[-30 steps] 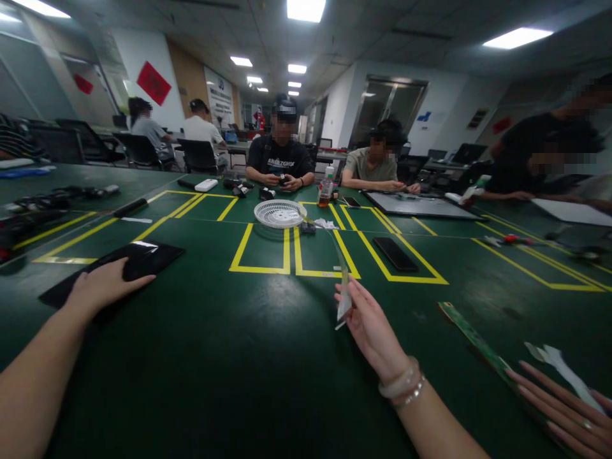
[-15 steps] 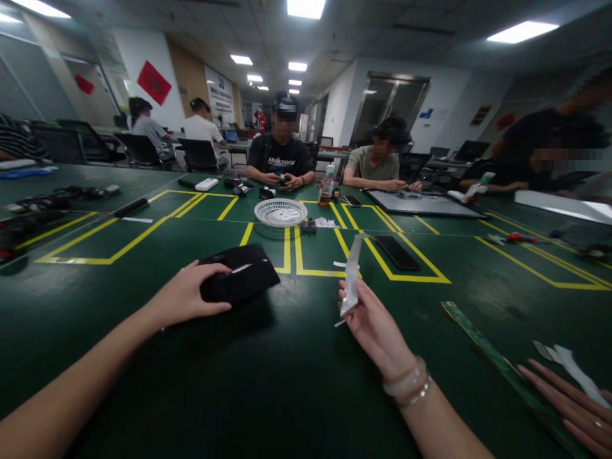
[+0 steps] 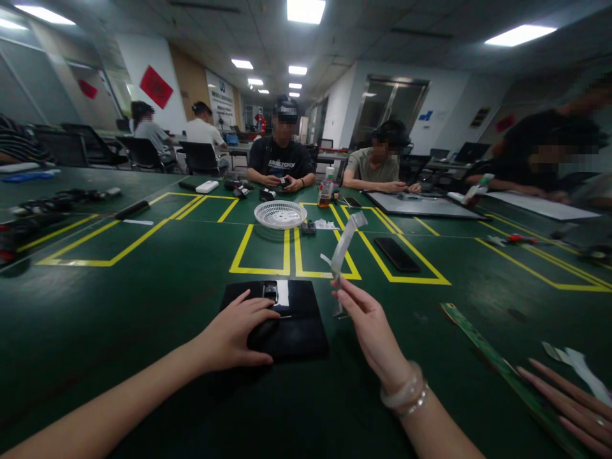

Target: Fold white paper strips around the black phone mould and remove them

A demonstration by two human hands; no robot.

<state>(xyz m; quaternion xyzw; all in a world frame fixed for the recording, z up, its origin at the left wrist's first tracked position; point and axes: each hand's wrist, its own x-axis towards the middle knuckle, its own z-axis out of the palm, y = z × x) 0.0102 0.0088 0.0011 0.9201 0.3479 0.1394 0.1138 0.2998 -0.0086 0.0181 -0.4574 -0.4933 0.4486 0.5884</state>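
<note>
A glossy black rectangular panel (image 3: pixel 301 325) lies on the green table close in front of me, with a small opening and a bright patch near its far edge. My left hand (image 3: pixel 241 331) rests on the panel's left part, fingers spread over the surface and thumb by the near edge. To the right of it, my right hand (image 3: pixel 366 319) is raised above the table. Its thumb and fingers pinch a thin greyish-white flexible strip (image 3: pixel 343 248), which stands up and bends over at the top. The strip's lower end is partly hidden by the fingers.
A long green circuit board (image 3: pixel 497 363) lies at the right, beside another person's hand (image 3: pixel 568 401) with pale strips. Farther off are a phone (image 3: pixel 396 254), a white round basket (image 3: pixel 280 205) and a bottle (image 3: pixel 325 191). Yellow tape marks the table. Several people sit around.
My left hand has brought the black panel rightward and nearer, from tilted in its grasp to flat on the table. My right hand still pinches the strip, which has shifted slightly left.
</note>
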